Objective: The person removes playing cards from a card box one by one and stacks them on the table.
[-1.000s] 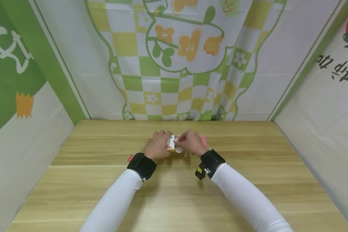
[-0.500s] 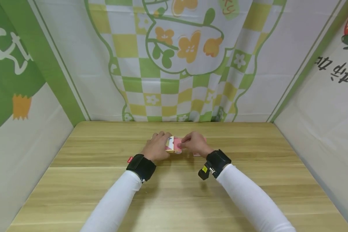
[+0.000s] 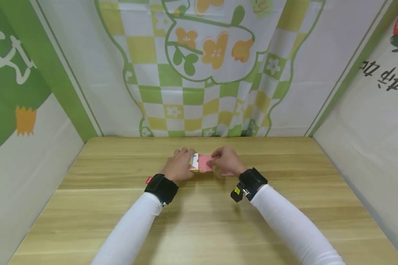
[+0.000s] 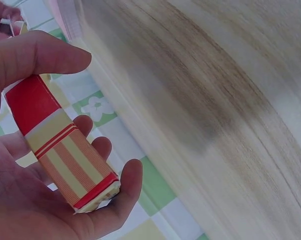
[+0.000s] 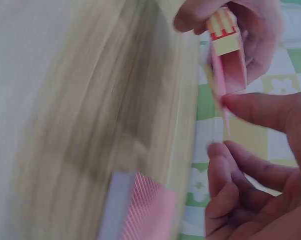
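My left hand (image 3: 179, 167) grips a playing-card box (image 4: 65, 145), red with cream and orange stripes, with the thumb on one side and fingers around the other. The box's open end, pink inside, faces my right hand (image 3: 229, 161). A playing card (image 3: 204, 163) with a pink-patterned back sticks out of that end, and my right thumb and fingers pinch its outer edge. Seen edge-on in the right wrist view, the card is thin, with the thumb right on it. A pink-backed card stack (image 5: 150, 207) lies on the table under the right hand, partly hidden by it in the head view.
The wooden table (image 3: 199, 221) ends at a checked green-and-yellow curtain (image 3: 199, 99) close behind the hands. Printed fabric walls stand at the left and right. Both wrists wear black straps (image 3: 253, 183).
My right hand has moved a little to the right, away from the box, and more of the pink card back shows between them. The left hand keeps its hold on the box.
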`<state>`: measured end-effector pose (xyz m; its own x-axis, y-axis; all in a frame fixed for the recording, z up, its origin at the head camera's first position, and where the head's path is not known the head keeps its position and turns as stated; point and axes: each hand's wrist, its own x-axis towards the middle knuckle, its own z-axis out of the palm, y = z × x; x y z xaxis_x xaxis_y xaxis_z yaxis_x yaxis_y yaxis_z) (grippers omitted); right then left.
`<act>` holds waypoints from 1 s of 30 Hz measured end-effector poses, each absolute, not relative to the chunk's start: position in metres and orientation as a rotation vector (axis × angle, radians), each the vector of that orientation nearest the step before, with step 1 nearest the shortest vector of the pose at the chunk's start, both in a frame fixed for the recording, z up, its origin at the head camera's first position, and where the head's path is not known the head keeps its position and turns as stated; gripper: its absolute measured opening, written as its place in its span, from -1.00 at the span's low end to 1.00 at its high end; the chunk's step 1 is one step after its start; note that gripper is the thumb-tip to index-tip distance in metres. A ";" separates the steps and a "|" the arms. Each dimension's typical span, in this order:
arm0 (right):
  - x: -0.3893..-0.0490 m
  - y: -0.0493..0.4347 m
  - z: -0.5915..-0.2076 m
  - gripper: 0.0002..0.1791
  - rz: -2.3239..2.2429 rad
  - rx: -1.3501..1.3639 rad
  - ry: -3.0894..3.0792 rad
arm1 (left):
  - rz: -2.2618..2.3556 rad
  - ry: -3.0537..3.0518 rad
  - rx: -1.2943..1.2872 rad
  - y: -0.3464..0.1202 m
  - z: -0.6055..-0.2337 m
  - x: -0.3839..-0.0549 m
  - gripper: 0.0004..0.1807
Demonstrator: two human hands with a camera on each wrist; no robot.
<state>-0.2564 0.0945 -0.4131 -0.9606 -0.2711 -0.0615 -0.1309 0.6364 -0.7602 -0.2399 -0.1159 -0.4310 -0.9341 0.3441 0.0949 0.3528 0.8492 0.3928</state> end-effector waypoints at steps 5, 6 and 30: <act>-0.258 0.089 -0.408 -0.56 -0.993 -0.651 2.848 | -0.655 -2.992 -0.572 -0.117 -0.433 -0.240 -0.24; -0.259 0.088 -0.408 -0.56 -0.945 -0.722 2.856 | -0.659 -2.988 -0.573 -0.117 -0.433 -0.240 -0.24; -0.263 0.079 -0.406 -0.49 -0.593 -1.023 2.822 | -0.611 -3.007 -0.576 -0.118 -0.429 -0.240 -0.23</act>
<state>-0.2633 0.0790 -0.4063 -0.7735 -0.6315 0.0535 -0.5996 0.7019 -0.3844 -0.2398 -0.1177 -0.4290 -0.9317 0.3516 0.0909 0.3592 0.8553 0.3734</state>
